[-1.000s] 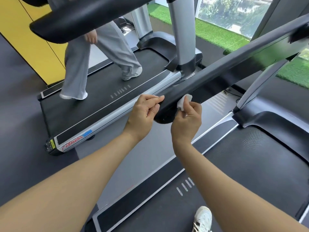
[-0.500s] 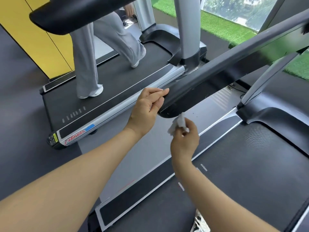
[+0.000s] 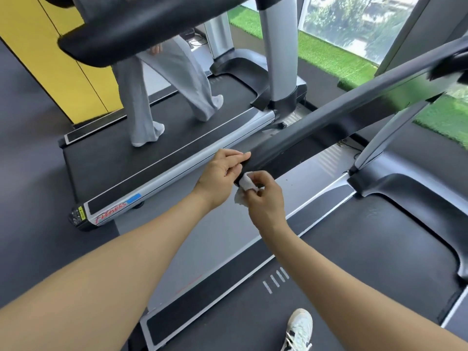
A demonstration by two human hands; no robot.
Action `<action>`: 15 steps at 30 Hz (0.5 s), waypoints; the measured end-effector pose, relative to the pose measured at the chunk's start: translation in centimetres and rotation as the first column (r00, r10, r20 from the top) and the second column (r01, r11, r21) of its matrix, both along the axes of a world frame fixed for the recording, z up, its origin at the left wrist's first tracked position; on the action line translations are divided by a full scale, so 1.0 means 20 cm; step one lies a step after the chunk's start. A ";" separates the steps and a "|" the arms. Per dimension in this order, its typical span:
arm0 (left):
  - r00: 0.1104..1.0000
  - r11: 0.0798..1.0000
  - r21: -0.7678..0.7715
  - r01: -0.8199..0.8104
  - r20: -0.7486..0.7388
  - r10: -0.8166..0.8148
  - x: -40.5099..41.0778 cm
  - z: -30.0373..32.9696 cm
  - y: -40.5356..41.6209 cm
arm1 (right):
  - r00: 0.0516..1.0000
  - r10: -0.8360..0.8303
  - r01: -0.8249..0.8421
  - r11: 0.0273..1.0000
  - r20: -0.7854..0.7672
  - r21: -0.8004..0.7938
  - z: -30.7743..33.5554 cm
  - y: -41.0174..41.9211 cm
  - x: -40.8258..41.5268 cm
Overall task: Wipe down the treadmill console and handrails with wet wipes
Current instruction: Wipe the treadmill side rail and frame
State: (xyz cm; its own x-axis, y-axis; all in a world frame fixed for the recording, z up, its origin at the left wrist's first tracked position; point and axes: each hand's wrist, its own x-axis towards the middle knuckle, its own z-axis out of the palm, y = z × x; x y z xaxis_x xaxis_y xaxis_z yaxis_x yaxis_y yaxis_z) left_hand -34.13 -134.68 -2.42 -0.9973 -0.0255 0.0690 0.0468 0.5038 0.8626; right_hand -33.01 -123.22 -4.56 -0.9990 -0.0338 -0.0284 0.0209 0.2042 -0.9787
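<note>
At handrail (image 3: 316,133) end, right hand (image 3: 263,198) pinches wipe (image 3: 245,184).

Rounded end of black handrail (image 3: 329,127) covered by left hand (image 3: 220,177) and white wet wipe (image 3: 245,184); far end cut off at right edge, smeared by blur. Wipe partly buried in curled fingers of right hand (image 3: 266,198), full shape impossible to tell. Both forearms cropped by bottom and side edges. Only 1 white shoe (image 3: 298,330) visible, clipped at bottom edge. Second person on neighbouring treadmill (image 3: 162,158) seen from hips down in grey trousers (image 3: 141,97), upper body behind that machine's handrail and top edge. Yellow warning label (image 3: 81,214) too small to read.
</note>
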 end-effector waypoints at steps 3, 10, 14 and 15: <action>0.995 0.989 -0.144 0.035 0.102 -0.020 -0.01 0.12 -0.01 | 0.999 -0.009 0.009 1.000 -0.049 0.007 0.18 0.10 -0.04; 0.998 0.944 -0.330 -0.008 0.056 0.028 -0.15 0.43 0.11 | 0.980 -0.180 0.187 0.978 -0.083 0.090 0.51 0.47 -0.27; 0.999 0.931 -0.365 0.021 0.031 -0.010 -0.30 0.54 0.26 | 0.963 -0.242 0.253 0.964 -0.120 0.086 0.60 0.67 -0.49; 0.999 0.928 -0.372 0.023 0.029 -0.013 -0.36 0.56 0.31 | 0.960 -0.253 0.263 0.962 -0.121 0.077 0.62 0.72 -0.56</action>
